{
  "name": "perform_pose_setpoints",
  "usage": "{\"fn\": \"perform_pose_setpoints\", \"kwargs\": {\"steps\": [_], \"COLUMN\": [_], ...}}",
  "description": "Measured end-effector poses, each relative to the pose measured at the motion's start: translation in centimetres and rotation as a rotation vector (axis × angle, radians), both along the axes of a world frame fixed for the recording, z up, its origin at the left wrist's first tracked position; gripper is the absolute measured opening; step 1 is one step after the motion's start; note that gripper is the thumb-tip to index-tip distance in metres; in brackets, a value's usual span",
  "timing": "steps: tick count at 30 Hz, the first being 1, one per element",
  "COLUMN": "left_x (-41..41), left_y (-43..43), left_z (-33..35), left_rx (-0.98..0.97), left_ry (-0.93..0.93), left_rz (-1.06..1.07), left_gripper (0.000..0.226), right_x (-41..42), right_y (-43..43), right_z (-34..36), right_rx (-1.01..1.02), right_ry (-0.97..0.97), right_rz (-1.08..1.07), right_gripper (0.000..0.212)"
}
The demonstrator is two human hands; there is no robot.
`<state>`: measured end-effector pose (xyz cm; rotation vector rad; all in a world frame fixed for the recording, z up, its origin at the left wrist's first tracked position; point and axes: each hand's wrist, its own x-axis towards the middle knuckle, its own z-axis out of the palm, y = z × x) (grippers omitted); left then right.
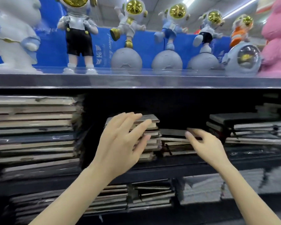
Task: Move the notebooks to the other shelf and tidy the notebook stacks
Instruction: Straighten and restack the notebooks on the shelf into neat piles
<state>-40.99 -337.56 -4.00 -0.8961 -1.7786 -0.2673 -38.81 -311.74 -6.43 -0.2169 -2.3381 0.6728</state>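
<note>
The left hand [120,140] lay open, fingers spread flat against the front of the middle notebook stack [152,125] on the shelf [177,164]. Just beside it, the right hand [206,143], fingers loosely extended, touched the lower stack [173,141].

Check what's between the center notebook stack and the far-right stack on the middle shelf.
Head view: a lower notebook stack fills that stretch, with the right hand at its top edge.
</note>
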Motion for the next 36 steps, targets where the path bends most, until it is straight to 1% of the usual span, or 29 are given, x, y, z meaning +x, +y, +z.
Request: {"fn": "perform_pose_setpoints", "kwargs": {"steps": [1, 3, 5, 6, 8, 11, 14, 16, 17, 18, 20, 22, 24, 25, 26, 29, 30, 31, 33, 36], "left_x": [-0.3, -1.0, -1.6, -1.8, -2.0, -2.0, -1.9, -2.0, -2.1, -2.1, -2.1, -2.1, -2.1, -2.0, -2.0, -1.8, -1.8, -1.8, -1.7, -1.5], "left_y": [0.9, 2.4, 3.5, 3.9, 4.5, 5.0, 5.3, 5.3, 5.4, 5.4, 5.4, 5.5, 5.7, 5.7, 5.8, 5.7, 5.7, 5.6, 5.4, 5.2], "left_z": [0.0, -0.2, -0.5, -0.7, -1.0, -1.2, -1.3, -1.3, -1.4, -1.5, -1.6, -1.7, -1.7, -1.7, -1.7, -1.7, -1.8, -1.7, -1.7, -1.5], "left_rx": [-0.023, -0.067, -0.102, -0.107, -0.084, -0.040, -0.026, -0.021, -0.018, -0.015, -0.006, 0.003, 0.010, 0.013, 0.015, 0.010, 0.005, 0.000, -0.008, -0.037], "left_ry": [-0.032, -0.093, -0.126, -0.129, -0.111, -0.086, -0.081, -0.080, -0.076, -0.073, -0.074, -0.077, -0.079, -0.081, -0.085, -0.093, -0.095, -0.097, -0.103, -0.123], "left_rz": [0.014, 0.064, 0.121, 0.147, 0.179, 0.186, 0.187, 0.190, 0.191, 0.191, 0.189, 0.189, 0.189, 0.190, 0.192, 0.191, 0.186, 0.180, 0.171, 0.179], "left_gripper": [0.035, 0.040, 0.044, 0.044, 0.044, 0.042, 0.042, 0.041, 0.040, 0.040, 0.040, 0.040, 0.039, 0.039, 0.039, 0.040, 0.040, 0.041, 0.042, 0.044], "right_x": [-0.7, -2.4, -3.9, -4.4, -4.9, -5.1, -3.4, -1.5, -0.3, 0.9, 3.0, 3.7, 3.5, 3.1, 2.5, 1.1, 0.9, 0.9, 1.0, 1.9], "right_y": [1.4, 3.5, 5.0, 5.6, 6.5, 7.4, 7.8, 8.3, 8.7, 9.0, 9.4, 9.5, 9.4, 9.4, 9.4, 9.6, 9.6, 9.6, 9.0, 8.1], "right_z": [-0.3, -0.9, -1.6, -2.0, -2.7, -3.3, -3.7, -3.9, -3.9, -3.9, -3.8, -4.0, -3.6, -3.2, -2.9, -1.4, -1.2, -1.2, -1.2, -1.2], "right_rx": [0.042, 0.164, 0.291, 0.336, 0.363, 0.352, 0.366, 0.363, 0.307, 0.211, 0.017, -0.128, -0.231, -0.288, -0.387, -0.871, -0.968, -1.021, -1.063, -1.097], "right_ry": [-0.114, -0.272, -0.338, -0.321, -0.217, -0.086, 0.040, 0.080, 0.069, 0.038, 0.038, 0.067, -0.017, -0.092, -0.153, -0.232, -0.262, -0.296, -0.325, -0.237], "right_rz": [0.015, 0.030, 0.016, 0.013, 0.020, 0.047, 0.117, 0.170, 0.204, 0.248, 0.288, 0.199, 0.060, 0.034, 0.052, 0.194, 0.224, 0.247, 0.285, 0.306], "right_gripper": [0.046, 0.057, 0.064, 0.064, 0.060, 0.044, 0.037, 0.032, 0.031, 0.035, 0.051, 0.071, 0.087, 0.088, 0.082, 0.047, 0.038, 0.030, 0.023, 0.018]}}
